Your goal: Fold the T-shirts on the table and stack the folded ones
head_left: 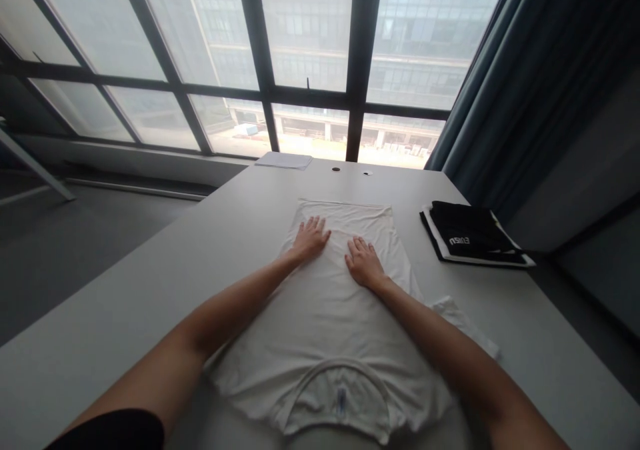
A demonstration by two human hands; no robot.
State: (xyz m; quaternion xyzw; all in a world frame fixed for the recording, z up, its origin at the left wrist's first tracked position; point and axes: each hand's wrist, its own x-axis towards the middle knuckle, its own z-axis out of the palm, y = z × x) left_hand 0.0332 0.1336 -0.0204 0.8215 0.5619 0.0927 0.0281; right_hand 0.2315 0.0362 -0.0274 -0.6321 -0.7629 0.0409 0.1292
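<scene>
A white T-shirt lies spread on the table, its neck opening toward me and its hem at the far end. My left hand rests flat on the shirt's upper left part, fingers stretched out. On the right side of the cloth, a little nearer to me, my right hand also presses flat with fingers extended. Light creases run across the fabric around both hands. One sleeve sticks out beyond my right forearm; the left sleeve is mostly hidden by my left arm.
A stack of folded black and white clothes sits at the table's right edge. White sheets lie at the far edge of the white table, near two cable holes. Windows stand behind it, and a blue-grey curtain hangs at right.
</scene>
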